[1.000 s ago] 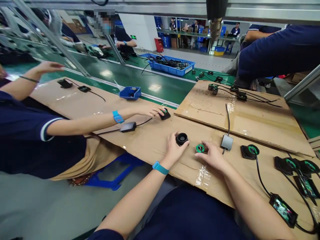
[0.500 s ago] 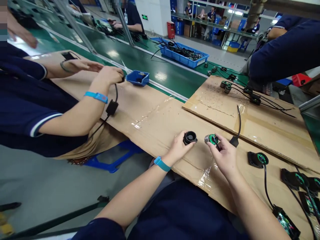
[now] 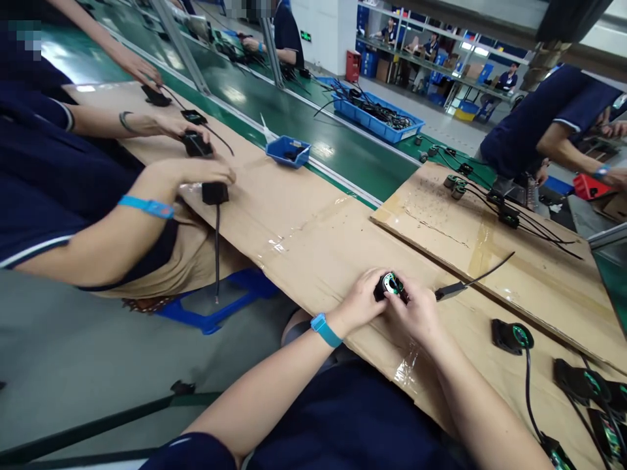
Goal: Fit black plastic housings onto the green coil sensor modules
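My left hand (image 3: 367, 295) is closed around a round black plastic housing (image 3: 379, 290) above the cardboard. Against the housing's opening, my right hand (image 3: 416, 307) grips a small round motor part with a green circuit board (image 3: 392, 283). The two pieces touch; how deep the motor part sits is hidden by my fingers. A small black box on a cable (image 3: 449, 291) lies to the right of my right hand. Further right sits a black housing with a green ring inside (image 3: 512, 335), its cable running toward the bottom edge.
Several similar black units (image 3: 580, 380) lie at the right edge. A raised cardboard sheet (image 3: 441, 222) carries motor parts with cables (image 3: 458, 189). At left, a co-worker's hands (image 3: 208, 171) handle black parts. A small blue bin (image 3: 289, 152) and a larger blue crate (image 3: 372, 119) stand behind.
My hands have come together, bringing the motor part onto the black housing. The cable box beside my right hand has swung to lie flatter. The co-worker's hands have moved nearer their body.
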Demonstrator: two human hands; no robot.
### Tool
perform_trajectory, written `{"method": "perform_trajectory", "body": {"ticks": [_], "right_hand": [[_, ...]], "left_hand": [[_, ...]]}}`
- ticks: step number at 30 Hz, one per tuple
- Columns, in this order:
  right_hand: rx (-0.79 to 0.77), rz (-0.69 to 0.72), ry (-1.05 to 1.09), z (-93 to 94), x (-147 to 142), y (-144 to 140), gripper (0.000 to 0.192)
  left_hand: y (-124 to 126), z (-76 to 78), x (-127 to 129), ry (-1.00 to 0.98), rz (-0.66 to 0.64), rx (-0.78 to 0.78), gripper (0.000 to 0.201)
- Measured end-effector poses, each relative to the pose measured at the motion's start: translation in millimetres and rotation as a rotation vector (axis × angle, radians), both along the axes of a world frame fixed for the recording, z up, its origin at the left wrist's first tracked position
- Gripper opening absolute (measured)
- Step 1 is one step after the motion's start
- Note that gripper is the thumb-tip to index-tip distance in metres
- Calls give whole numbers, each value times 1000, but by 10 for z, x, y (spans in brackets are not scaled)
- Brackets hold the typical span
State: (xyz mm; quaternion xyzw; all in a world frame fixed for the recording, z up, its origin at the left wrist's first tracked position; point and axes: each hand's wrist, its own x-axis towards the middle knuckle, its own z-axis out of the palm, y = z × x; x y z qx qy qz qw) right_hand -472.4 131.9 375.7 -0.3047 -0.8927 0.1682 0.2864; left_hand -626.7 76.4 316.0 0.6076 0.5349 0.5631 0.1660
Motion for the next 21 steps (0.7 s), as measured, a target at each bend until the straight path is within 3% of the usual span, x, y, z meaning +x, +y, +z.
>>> {"method": "perform_trajectory", "body": {"ticks": [6,10,14,16,18,20,21], "right_hand": [[39,-53,-93,-103,8,-31,51],[109,-8,-14,-221,15,3,51],[57,44,19,-316,-40,82,52],[61,81,18,-302,-76,130,51],[84,96,30,-220,-94,164,46],[137,35,99,-76,-87,162,38],[179,-14,159,13,-75,146,36]], "left_hand": [[12,-32,-12,-32,-28,-56,67],[26,-49,-13,-13,-38,-78,67],[27,-89,8,51,-30,-131,75],[24,-120,14,36,-1,-167,90],[20,-149,4,-34,1,-182,118],[16,-167,-23,-136,-5,-132,141],[13,-171,-40,-187,0,-82,141]]}}
